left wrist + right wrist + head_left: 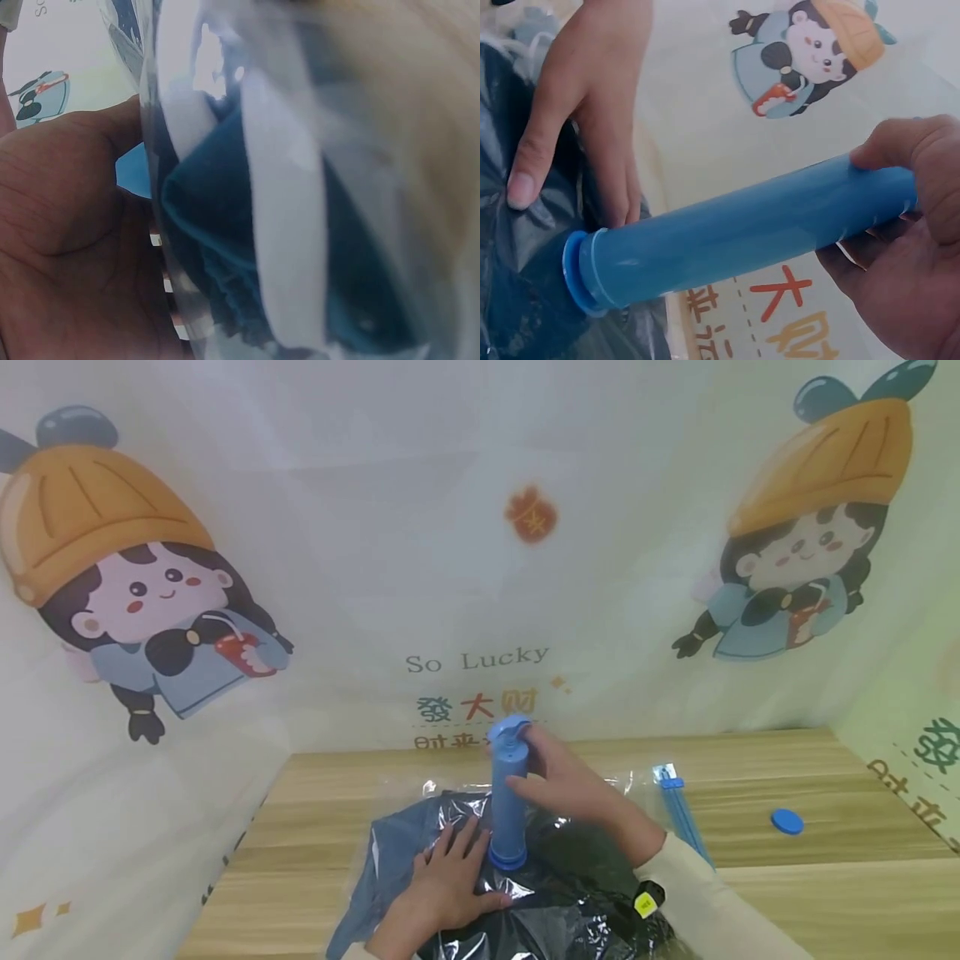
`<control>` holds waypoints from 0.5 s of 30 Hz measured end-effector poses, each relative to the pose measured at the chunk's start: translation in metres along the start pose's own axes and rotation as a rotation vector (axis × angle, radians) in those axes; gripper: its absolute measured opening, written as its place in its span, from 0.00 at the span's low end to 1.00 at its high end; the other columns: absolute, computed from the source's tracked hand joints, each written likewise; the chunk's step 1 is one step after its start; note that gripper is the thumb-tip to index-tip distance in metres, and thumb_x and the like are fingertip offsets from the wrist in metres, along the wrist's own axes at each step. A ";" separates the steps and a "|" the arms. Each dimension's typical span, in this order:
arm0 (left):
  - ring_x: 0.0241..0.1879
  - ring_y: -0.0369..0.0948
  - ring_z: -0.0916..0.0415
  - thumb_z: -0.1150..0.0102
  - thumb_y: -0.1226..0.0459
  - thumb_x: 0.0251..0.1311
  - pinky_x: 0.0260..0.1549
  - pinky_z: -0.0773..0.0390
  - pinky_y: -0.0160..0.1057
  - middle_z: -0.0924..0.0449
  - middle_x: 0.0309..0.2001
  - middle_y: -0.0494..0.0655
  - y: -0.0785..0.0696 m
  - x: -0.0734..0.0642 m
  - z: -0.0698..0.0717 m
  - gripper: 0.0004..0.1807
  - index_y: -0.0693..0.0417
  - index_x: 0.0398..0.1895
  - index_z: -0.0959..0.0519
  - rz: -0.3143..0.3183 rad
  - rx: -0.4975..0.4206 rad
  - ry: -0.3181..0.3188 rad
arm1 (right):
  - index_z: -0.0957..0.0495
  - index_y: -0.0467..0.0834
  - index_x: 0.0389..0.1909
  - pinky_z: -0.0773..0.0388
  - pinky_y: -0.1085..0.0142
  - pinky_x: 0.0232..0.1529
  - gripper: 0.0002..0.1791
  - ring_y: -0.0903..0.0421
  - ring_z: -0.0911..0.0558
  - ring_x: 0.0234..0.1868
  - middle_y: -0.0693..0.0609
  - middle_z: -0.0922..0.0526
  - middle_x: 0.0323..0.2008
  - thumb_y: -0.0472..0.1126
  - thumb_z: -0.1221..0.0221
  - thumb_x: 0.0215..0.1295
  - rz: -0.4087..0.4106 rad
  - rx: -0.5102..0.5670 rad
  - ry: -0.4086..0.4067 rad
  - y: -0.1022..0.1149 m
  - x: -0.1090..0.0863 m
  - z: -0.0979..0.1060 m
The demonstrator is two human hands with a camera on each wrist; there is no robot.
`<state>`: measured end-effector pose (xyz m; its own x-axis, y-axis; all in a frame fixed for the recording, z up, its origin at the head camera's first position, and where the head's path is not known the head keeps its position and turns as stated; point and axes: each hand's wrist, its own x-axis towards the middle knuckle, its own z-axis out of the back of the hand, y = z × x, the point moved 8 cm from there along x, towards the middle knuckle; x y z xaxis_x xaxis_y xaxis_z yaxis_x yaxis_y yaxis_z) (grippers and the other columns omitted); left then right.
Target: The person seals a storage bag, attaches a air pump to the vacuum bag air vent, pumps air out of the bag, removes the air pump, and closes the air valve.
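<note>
A blue hand pump (510, 810) stands upright on a clear plastic bag (585, 860) packed with dark clothing. My right hand (566, 781) grips the pump's upper body, thumb on one side and fingers round the other. In the right wrist view, the pump's (735, 232) flanged lower end meets the bag at a blue ring. Beside the pump's base, my left hand (453, 881) presses on the bag with spread, straight fingers. The left wrist view shows this palm (67, 217) against the bulging bag (285, 210), with folded dark teal cloth inside.
A round blue cap (787, 821) lies on the wooden table (750, 902) at the right. Nearer the bag is a blue strip with a slider (672, 782). A printed cloth backdrop (360, 568) rises behind and beside the table.
</note>
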<state>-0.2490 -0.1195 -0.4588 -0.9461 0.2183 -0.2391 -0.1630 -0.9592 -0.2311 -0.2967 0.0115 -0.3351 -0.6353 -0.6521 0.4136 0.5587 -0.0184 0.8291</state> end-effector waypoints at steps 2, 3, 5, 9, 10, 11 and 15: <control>0.76 0.63 0.56 0.38 0.31 0.56 0.61 0.43 0.75 0.51 0.80 0.53 0.001 0.000 -0.001 0.53 0.51 0.77 0.36 0.004 0.000 0.004 | 0.44 0.35 0.74 0.30 0.51 0.65 0.35 0.42 0.29 0.68 0.39 0.30 0.67 0.30 0.40 0.71 0.000 -0.042 0.006 0.001 0.000 0.000; 0.76 0.62 0.56 0.38 0.31 0.56 0.61 0.44 0.75 0.51 0.80 0.53 0.001 0.001 -0.002 0.53 0.51 0.77 0.36 0.006 -0.001 0.006 | 0.44 0.35 0.75 0.29 0.52 0.64 0.35 0.42 0.29 0.68 0.39 0.30 0.68 0.31 0.40 0.71 -0.005 -0.065 0.003 0.000 -0.001 -0.001; 0.76 0.62 0.56 0.38 0.31 0.55 0.61 0.44 0.75 0.51 0.80 0.53 0.002 0.002 -0.004 0.53 0.51 0.77 0.36 0.008 -0.004 0.009 | 0.45 0.35 0.76 0.28 0.51 0.63 0.37 0.41 0.29 0.67 0.39 0.31 0.68 0.33 0.38 0.72 -0.024 -0.105 -0.017 -0.002 -0.002 -0.001; 0.76 0.61 0.56 0.38 0.31 0.55 0.62 0.45 0.74 0.51 0.80 0.52 0.003 0.003 -0.007 0.53 0.50 0.77 0.36 0.013 -0.010 0.014 | 0.44 0.35 0.76 0.27 0.48 0.62 0.39 0.40 0.26 0.65 0.38 0.30 0.68 0.37 0.35 0.70 -0.064 -0.160 -0.074 -0.004 -0.005 0.000; 0.76 0.62 0.56 0.38 0.31 0.56 0.62 0.45 0.74 0.51 0.80 0.52 0.003 0.003 -0.006 0.52 0.50 0.77 0.36 0.011 -0.011 0.014 | 0.43 0.35 0.75 0.26 0.49 0.61 0.39 0.40 0.26 0.65 0.38 0.30 0.67 0.38 0.34 0.70 -0.073 -0.178 -0.090 -0.004 -0.006 0.000; 0.76 0.62 0.56 0.38 0.31 0.56 0.62 0.45 0.74 0.51 0.80 0.52 0.003 0.002 -0.006 0.52 0.50 0.78 0.36 0.011 -0.013 0.015 | 0.43 0.35 0.75 0.25 0.49 0.60 0.40 0.41 0.25 0.64 0.39 0.29 0.67 0.39 0.34 0.69 -0.082 -0.195 -0.106 -0.005 -0.006 0.000; 0.76 0.63 0.56 0.38 0.32 0.56 0.61 0.44 0.75 0.51 0.80 0.53 0.002 0.002 -0.003 0.52 0.51 0.77 0.36 0.001 -0.009 0.007 | 0.41 0.39 0.76 0.21 0.51 0.55 0.42 0.45 0.21 0.59 0.42 0.25 0.64 0.42 0.31 0.66 -0.100 -0.236 -0.174 -0.006 -0.005 0.000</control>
<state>-0.2499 -0.1202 -0.4622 -0.9442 0.2189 -0.2461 -0.1597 -0.9577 -0.2393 -0.2967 0.0153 -0.3422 -0.7636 -0.4993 0.4095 0.5845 -0.2650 0.7669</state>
